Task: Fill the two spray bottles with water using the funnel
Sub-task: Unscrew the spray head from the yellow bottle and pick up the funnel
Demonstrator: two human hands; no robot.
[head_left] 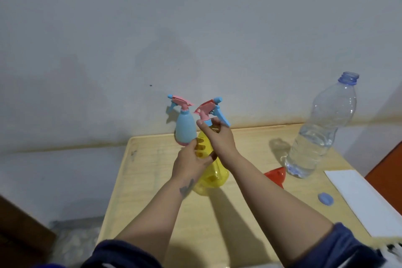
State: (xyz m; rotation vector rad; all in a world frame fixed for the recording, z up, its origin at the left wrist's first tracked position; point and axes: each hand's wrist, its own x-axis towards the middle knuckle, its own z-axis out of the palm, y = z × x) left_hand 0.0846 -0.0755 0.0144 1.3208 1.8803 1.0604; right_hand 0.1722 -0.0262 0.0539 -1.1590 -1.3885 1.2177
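Gripping the yellow spray bottle (pixel 214 175) round its body, left hand (pixel 191 162) has fingers curled into the ribbed grip, bottle tilted just above the bench (pixel 239 213) center. Right hand (pixel 219 137) pinches the collar under the pink/blue trigger head (pixel 210 109). Blue cap (pixel 325 198) lies at 4 o'clock from the bottle; red funnel (pixel 275 175) on its side at 3. Water bottle (pixel 322 128), uncapped, partly full, stands just beyond funnel. Blue spray bottle (pixel 185 128) upright at 12, w/ head on, by wall.
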